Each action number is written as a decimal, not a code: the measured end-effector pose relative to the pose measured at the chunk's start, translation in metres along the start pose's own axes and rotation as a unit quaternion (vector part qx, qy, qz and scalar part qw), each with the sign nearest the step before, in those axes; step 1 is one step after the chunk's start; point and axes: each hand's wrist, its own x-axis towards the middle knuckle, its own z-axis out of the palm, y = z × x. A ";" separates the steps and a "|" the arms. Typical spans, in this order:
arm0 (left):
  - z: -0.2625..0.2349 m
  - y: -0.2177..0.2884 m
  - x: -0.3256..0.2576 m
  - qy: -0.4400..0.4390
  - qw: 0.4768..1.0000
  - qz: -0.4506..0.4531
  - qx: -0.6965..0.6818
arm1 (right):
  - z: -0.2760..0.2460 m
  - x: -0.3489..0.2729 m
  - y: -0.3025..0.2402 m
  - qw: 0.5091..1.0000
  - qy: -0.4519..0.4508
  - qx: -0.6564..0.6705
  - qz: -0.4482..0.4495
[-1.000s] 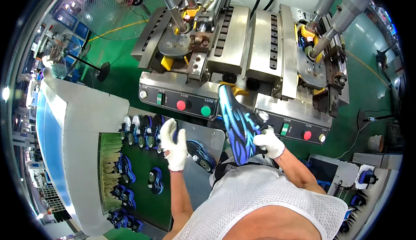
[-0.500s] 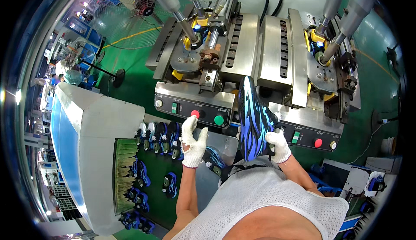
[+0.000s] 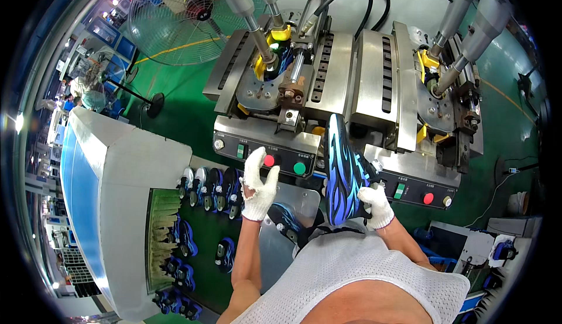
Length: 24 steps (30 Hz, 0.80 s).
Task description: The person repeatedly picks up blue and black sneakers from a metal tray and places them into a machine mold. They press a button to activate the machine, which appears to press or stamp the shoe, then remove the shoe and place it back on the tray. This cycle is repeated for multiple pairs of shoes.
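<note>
At the lower centre of the frame, we are gripping a blue flame-patterned shoe sole in our gloved right hand, fingers closed round its heel end so it stands toe-up. Our left hand is hovering open and empty, fingers spread, at the red button; a single firm fingertip should serve best there, clear of the green button. Beyond, the steel press is filling the upper frame, standing on green floor.
</note>
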 end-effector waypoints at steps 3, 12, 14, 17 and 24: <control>-0.002 -0.001 0.036 -0.008 0.997 0.064 0.034 | -0.002 0.003 -0.001 1.000 0.002 -0.005 0.001; 0.044 -0.069 0.202 -0.085 0.973 0.177 0.121 | -0.011 0.016 -0.005 1.000 0.025 0.002 -0.007; 0.070 -0.096 0.233 -0.108 0.973 0.161 0.123 | -0.011 0.016 -0.007 0.999 0.046 0.009 -0.003; 0.104 -0.116 0.273 -0.159 0.975 0.055 0.147 | -0.025 0.009 -0.001 0.998 0.066 -0.001 0.015; 0.173 -0.152 0.343 -0.125 0.952 -0.026 0.277 | 0.002 0.009 -0.025 0.986 0.149 -0.067 -0.013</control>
